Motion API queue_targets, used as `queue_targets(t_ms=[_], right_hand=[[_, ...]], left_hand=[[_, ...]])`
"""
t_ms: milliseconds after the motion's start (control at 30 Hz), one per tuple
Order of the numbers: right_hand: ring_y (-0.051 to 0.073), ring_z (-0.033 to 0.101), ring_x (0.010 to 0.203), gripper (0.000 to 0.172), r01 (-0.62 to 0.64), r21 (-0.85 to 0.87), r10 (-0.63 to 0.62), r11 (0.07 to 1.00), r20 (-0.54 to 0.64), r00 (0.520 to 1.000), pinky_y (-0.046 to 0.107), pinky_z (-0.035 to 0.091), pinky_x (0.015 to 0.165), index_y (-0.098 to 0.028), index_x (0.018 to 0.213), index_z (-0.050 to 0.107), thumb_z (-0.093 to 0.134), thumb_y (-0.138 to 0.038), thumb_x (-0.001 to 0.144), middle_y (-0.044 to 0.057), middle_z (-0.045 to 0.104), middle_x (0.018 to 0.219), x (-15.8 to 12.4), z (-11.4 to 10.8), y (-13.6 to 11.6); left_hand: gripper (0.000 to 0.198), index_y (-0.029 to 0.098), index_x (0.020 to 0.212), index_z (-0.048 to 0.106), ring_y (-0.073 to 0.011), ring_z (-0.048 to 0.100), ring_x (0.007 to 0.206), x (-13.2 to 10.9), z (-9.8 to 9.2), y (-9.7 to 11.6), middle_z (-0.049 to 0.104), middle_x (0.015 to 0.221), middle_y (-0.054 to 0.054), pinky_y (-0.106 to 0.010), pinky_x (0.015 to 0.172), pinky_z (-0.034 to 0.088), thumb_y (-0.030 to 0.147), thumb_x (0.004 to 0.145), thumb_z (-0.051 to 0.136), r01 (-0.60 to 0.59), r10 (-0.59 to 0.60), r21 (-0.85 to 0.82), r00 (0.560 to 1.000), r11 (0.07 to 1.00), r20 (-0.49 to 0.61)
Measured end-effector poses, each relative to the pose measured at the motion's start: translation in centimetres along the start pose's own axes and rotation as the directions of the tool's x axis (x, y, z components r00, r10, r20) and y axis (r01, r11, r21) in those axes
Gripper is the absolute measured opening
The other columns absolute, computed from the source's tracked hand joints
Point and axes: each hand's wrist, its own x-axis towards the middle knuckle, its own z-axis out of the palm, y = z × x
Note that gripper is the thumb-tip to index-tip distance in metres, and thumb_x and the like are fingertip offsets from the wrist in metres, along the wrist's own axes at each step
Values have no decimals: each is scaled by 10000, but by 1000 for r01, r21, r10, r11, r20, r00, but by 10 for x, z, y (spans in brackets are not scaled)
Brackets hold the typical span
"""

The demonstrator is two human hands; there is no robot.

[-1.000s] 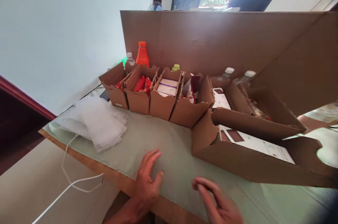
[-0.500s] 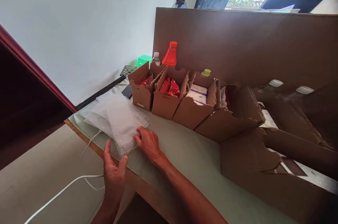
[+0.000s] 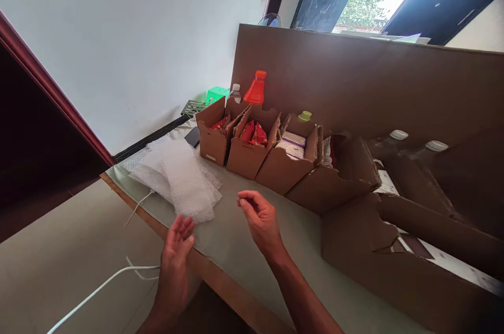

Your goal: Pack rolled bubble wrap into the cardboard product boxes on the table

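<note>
Left grip (image 3: 175, 255): thumb and fingers apart, at near end of bubble-wrap sheets (image 3: 187, 184); contact unclear. Right grip (image 3: 263, 217): thumb and forefinger tips together, just right of the sheets. Sheets lie piled on surface (image 3: 230, 221), left part. Cardboard bins (image 3: 244, 159) beyond, red packets (image 3: 260, 134) inside, orange-red bottle (image 3: 255, 93) behind.

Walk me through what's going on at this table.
The person's left hand is open at the near end of some bubble wrap on the table; whether it touches is unclear. The right hand is curled to the right of the wrap, apart from it, with nothing visible in it. Cardboard boxes holding packets stand beyond.
</note>
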Motion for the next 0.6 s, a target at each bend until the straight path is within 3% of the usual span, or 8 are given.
queue_targets(t_ms=[133,267,333,433,533,600], right_hand=[[167,665,772,169,-47,-80,57,996,127,990,273,498,694,-203,943,685,605,-221,795,32,734,895,14,35,15],[153,602,636,110,-78,-178,108,981,168,980,253,429,603,-223,789,692,720,-168,698,-26,684,683,26,73,22],[154,579,621,82,-66,-217,104,974,169,980,258,406,603,-225,722,681,705,-147,718,-31,654,641,27,79,20],[173,609,733,107,5,-235,31,972,148,989,292,427,703,-227,742,692,642,-155,801,7,692,804,30,78,6],[193,618,913,129,106,-203,-84,973,113,990,327,432,849,-226,800,690,588,-186,868,35,688,994,44,78,-18],[179,617,910,145,165,-153,-150,974,103,983,308,448,848,-226,859,672,538,-230,916,28,679,966,58,77,-39]], left_hand=[[631,224,1304,519,-295,438,1402,9,5,3,530,1418,-121,-460,1191,292,397,734,728,-121,124,46,989,992,-78],[601,238,1285,530,-288,424,1409,24,-3,6,505,1431,-99,-438,1195,289,374,732,724,-194,209,117,969,974,-134],[580,231,1270,537,-293,424,1405,32,-7,6,509,1414,-107,-448,1189,296,360,735,719,-173,191,125,970,977,-149],[572,236,1255,548,-294,432,1394,40,-11,6,515,1403,-102,-452,1182,305,348,724,728,-163,181,115,969,980,-171],[553,249,1245,567,-281,451,1375,39,-16,7,537,1385,-84,-444,1181,300,352,728,732,-178,196,105,960,978,-200],[534,248,1229,588,-272,482,1344,36,-17,13,585,1325,-74,-439,1172,308,359,730,745,-189,200,69,955,980,-218]])
